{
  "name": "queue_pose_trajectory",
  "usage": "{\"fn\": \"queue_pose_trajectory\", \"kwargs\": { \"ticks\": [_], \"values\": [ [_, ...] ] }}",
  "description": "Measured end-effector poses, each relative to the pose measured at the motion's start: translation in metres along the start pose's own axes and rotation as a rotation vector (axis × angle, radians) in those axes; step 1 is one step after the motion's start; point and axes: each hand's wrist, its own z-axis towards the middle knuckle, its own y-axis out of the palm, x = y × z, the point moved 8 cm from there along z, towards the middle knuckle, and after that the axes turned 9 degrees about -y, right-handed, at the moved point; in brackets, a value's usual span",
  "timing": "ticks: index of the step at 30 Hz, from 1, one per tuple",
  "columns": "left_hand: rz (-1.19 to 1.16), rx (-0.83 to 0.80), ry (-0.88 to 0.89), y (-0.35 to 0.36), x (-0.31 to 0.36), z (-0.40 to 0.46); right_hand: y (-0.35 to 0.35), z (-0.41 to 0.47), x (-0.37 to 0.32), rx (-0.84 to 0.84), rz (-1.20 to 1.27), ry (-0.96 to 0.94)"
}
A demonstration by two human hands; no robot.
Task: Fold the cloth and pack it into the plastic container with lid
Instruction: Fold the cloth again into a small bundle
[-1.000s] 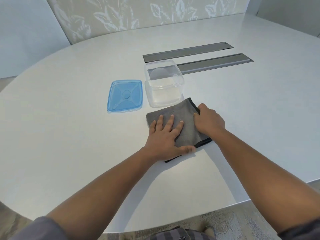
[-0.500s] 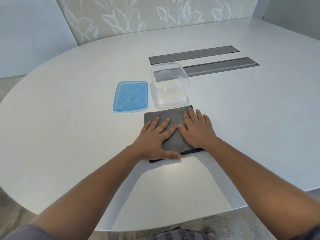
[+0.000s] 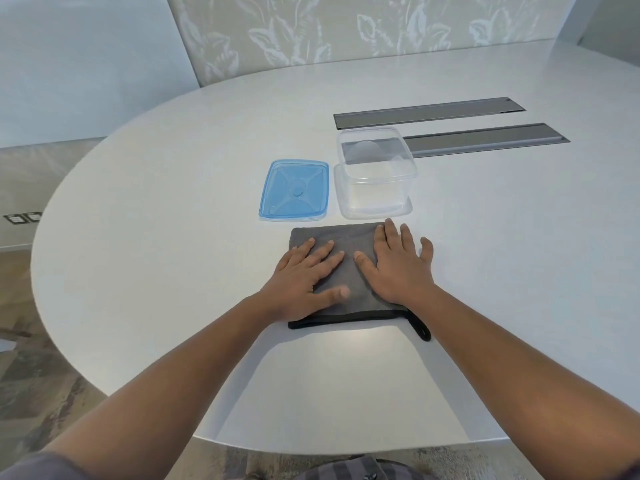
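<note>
both hands, left hand (image 3: 304, 277) and right hand (image 3: 398, 266), lie open and flat on the folded grey cloth (image 3: 341, 271) on the white bench (image 3: 173, 271); the clear plastic container (image 3: 375, 174) stands just beyond, nearer the right hand, its blue lid (image 3: 294, 190) to the left.

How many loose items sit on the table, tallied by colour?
Grey: 1, the folded cloth
Blue: 1, the lid
Clear: 1, the container
Total: 3
</note>
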Motion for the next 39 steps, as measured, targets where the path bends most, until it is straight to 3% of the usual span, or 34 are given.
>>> {"fn": "queue_pose_trajectory", "kwargs": {
  "ticks": [4,13,16,19,22,34,37,39],
  "values": [
    [-0.038,0.052,-0.161,0.000,-0.011,0.007,0.001,0.001,0.000,0.000,-0.007,-0.011],
    [0.046,0.054,-0.298,-0.015,-0.019,0.005,0.001,0.000,0.000,0.001,-0.016,-0.018],
    [0.061,0.191,-0.282,-0.031,-0.002,0.006,0.001,0.000,0.000,-0.004,-0.018,-0.015],
    [-0.010,0.285,-0.145,-0.036,0.020,0.006,0.000,0.000,0.000,0.001,-0.016,-0.007],
    [0.017,0.218,-0.062,-0.019,0.032,0.004,0.000,0.001,0.000,0.001,-0.020,-0.005],
    [0.003,0.097,-0.259,0.002,0.012,0.004,-0.012,0.000,-0.006,0.039,-0.064,-0.047],
    [-0.020,0.113,-0.248,0.000,0.013,0.004,-0.034,-0.004,-0.029,0.175,0.063,-0.117],
    [-0.033,0.144,-0.227,0.000,0.014,0.005,-0.049,-0.008,-0.052,0.267,0.400,-0.170]
  ]
}}
